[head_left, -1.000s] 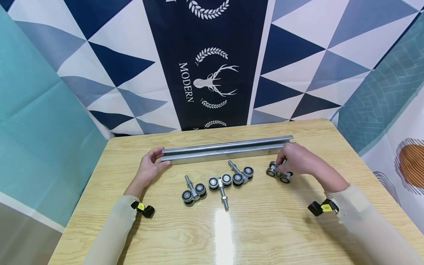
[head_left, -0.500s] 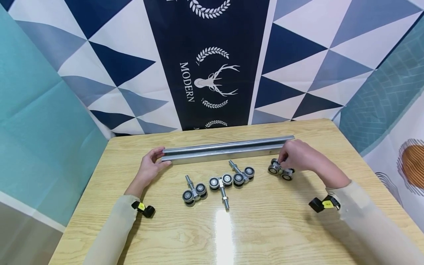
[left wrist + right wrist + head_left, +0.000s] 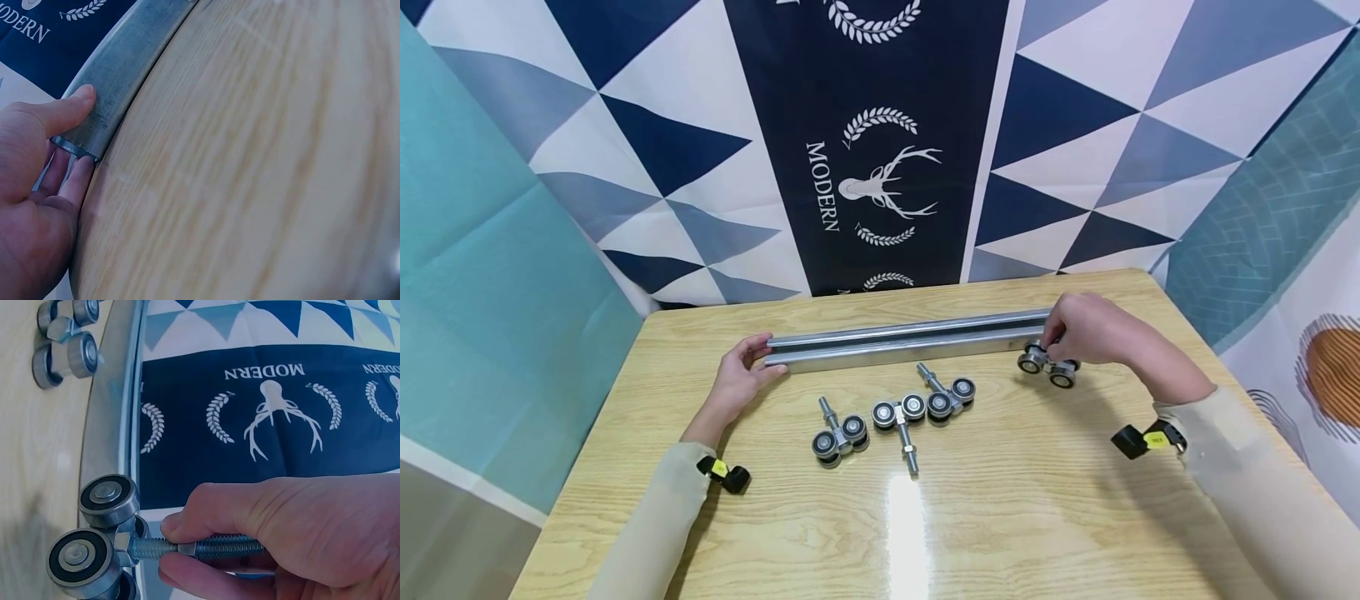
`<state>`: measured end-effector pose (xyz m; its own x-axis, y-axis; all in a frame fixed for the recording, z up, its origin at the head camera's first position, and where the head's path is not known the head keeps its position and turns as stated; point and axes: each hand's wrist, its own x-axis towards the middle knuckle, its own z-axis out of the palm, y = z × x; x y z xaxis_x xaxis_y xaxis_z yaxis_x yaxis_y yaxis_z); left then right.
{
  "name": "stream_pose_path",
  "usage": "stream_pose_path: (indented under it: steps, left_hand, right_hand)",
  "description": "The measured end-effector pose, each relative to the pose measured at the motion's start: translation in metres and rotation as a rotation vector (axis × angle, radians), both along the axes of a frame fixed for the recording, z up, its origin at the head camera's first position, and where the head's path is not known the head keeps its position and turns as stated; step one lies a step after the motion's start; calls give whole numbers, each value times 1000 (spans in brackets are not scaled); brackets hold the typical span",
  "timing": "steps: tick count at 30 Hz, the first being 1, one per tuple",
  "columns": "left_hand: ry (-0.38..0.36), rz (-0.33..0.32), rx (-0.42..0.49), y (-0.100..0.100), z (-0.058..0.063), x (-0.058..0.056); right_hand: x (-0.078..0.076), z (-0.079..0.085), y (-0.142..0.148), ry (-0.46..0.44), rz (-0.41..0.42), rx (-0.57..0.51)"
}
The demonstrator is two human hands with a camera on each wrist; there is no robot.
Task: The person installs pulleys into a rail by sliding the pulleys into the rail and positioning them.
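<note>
Has shifted the roller trolley (image 3: 122,542), pinched by its threaded bolt (image 3: 215,548) in the right hand (image 3: 1086,329), up and rightward since the preceding head view, now centre right; judged closer to the right end of the smooth grey metal rail (image 3: 910,348), mid-frame. Grips the rail's left end with the left hand (image 3: 741,379). Leaves three bright-rimmed, round-wheeled trolleys (image 3: 901,414) untouched on the wood-grained desk (image 3: 790,533), centre of frame.

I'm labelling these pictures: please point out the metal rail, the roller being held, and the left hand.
Metal rail (image 3: 906,352), head view, front wall.
Held roller (image 3: 149,548), right wrist view, threaded bolt.
Left hand (image 3: 737,382), head view, back of the hand.
</note>
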<state>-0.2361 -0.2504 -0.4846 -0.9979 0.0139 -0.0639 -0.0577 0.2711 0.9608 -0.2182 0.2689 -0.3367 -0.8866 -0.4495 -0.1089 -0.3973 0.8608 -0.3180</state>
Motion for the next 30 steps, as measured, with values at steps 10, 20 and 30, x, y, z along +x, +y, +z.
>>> stream_pose_path:
  steps: [10,20,30]
  left_hand:
    - [-7,7,14,0,0,1]
    - [3,1,-4,0,0,0]
    - [-2,1,-7,-1,-1,-1]
  right_hand:
    - [-9,9,12,46,-3,9]
    - [-23,12,32,118,9,13]
    - [-42,7,55,108,-12,11]
